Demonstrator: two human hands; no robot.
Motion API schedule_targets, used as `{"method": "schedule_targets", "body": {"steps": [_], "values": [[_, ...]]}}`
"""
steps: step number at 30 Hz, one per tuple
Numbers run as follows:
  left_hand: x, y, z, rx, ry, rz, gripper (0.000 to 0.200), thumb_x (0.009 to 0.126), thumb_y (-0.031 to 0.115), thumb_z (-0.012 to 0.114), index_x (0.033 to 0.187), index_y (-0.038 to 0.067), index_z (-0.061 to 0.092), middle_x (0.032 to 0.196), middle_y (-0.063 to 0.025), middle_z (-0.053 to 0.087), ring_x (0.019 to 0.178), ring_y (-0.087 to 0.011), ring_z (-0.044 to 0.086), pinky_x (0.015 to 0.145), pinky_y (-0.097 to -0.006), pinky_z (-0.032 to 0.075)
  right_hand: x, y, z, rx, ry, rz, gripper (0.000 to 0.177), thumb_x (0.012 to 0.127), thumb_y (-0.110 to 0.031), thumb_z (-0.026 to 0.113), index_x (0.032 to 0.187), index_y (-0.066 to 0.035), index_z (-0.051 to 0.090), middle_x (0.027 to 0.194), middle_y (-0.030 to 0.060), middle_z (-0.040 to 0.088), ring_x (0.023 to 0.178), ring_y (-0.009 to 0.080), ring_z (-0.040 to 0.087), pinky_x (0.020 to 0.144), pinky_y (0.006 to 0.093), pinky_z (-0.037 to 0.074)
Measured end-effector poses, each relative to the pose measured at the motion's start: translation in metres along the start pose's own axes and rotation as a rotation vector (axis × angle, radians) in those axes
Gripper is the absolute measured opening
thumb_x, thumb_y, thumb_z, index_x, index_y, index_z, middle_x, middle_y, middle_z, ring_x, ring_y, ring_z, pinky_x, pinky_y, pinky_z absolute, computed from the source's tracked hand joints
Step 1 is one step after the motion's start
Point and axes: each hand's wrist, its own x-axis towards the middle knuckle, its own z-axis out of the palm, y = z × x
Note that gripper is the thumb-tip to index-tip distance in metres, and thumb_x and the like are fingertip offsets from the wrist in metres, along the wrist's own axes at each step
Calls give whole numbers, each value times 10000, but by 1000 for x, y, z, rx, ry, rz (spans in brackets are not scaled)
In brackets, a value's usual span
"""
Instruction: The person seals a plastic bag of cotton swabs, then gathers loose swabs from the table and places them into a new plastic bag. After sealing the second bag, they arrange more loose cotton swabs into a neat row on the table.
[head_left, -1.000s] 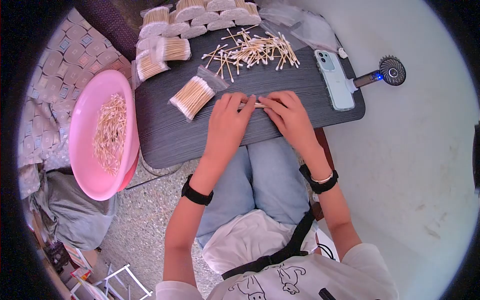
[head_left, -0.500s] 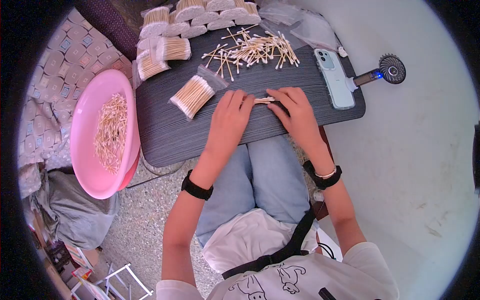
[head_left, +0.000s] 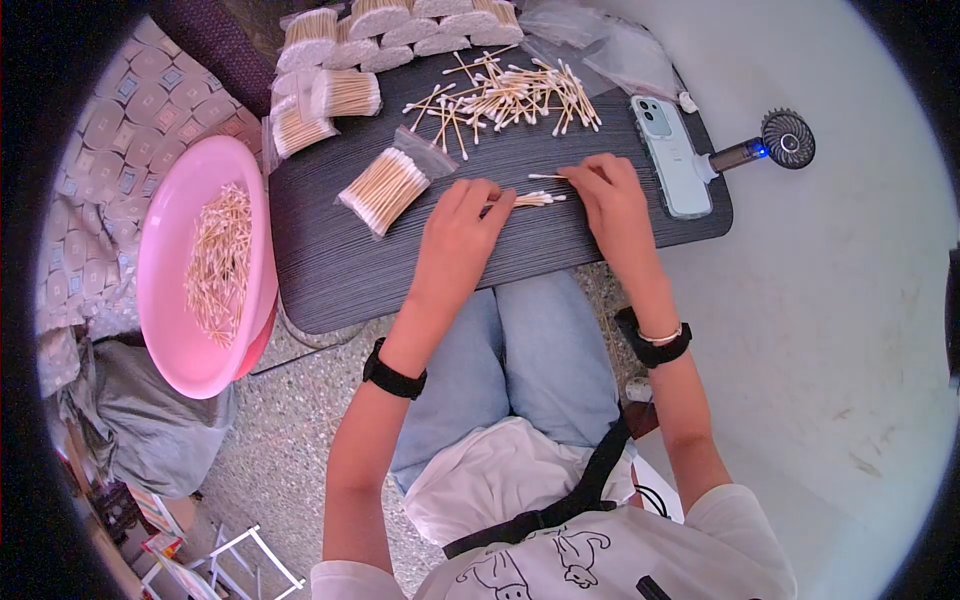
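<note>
My left hand (head_left: 462,230) is closed around one end of a small bunch of cotton swabs (head_left: 536,199), whose white tips stick out to the right. Between thumb and fingers, my right hand (head_left: 612,205) pinches a single cotton swab (head_left: 546,177) just above the bunch, apart from it. Left of my left hand lies a clear zip bag of cotton swabs (head_left: 385,190), its top flap toward the upper right. Loose cotton swabs (head_left: 525,95) are heaped on the dark table (head_left: 330,250) beyond both hands.
Several filled swab bags (head_left: 345,95) are stacked at the table's far left. Clear empty bags (head_left: 630,55) lie at the back right. A phone (head_left: 672,160) and a small fan (head_left: 787,140) are on the right. A pink basin (head_left: 165,290) with swabs stands left.
My right hand has moved right and slightly away from my left hand, and a single cotton swab now shows in its fingers. My left hand has stayed nearly still with the bunch.
</note>
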Motion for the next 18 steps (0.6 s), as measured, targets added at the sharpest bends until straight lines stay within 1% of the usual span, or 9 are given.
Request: {"method": "schedule_targets", "body": {"steps": [3, 6, 9, 12, 15, 18], "values": [[-1, 0, 0, 0, 6, 0, 276, 768, 57, 627, 1043, 49, 631, 926, -72, 576, 873, -237, 564, 737, -338, 485, 5, -12, 6, 162, -65, -54, 291, 759, 31, 562, 1022, -52, 657, 926, 118, 581, 919, 279, 537, 807, 361, 452], [1, 2, -2, -21, 38, -18, 293, 774, 75, 644, 1065, 45, 630, 992, -87, 583, 921, -246, 571, 770, -338, 485, 5, -17, 14, 298, -32, 4, 322, 768, 60, 530, 1051, -44, 643, 977, 131, 589, 954, 298, 535, 843, 380, 445], [3, 2, 2, 1, 118, -14, 325, 795, 79, 639, 1116, 44, 607, 1106, -126, 568, 1026, -276, 562, 839, -361, 478, 3, -24, 17, 368, -24, 46, 355, 789, 96, 478, 1087, -41, 616, 1046, 142, 597, 1019, 319, 537, 889, 387, 435], [2, -1, 10, -45, 39, -65, 363, 821, 72, 616, 1180, 45, 568, 1221, -157, 525, 1146, -310, 517, 931, -386, 450, 1, -33, 27, 528, 13, 86, 362, 813, 99, 445, 1123, -29, 583, 1097, 151, 594, 1065, 334, 535, 924, 387, 423], [0, -5, 14, -78, 41, -34, 386, 840, 68, 595, 1221, 45, 534, 1275, -164, 496, 1209, -327, 472, 982, -397, 426, 4, -44, 24, 688, -31, 173, 338, 834, 75, 449, 1143, -11, 556, 1137, 155, 587, 1104, 344, 528, 946, 388, 412], [-1, -7, 10, -80, 1, -34, 360, 846, 76, 592, 1202, 45, 554, 1285, -166, 495, 1239, -330, 446, 1012, -393, 405, 5, -42, 28, 872, -10, 241, 332, 823, 58, 487, 1141, -10, 557, 1136, 147, 580, 1095, 330, 524, 934, 382, 416]]}}
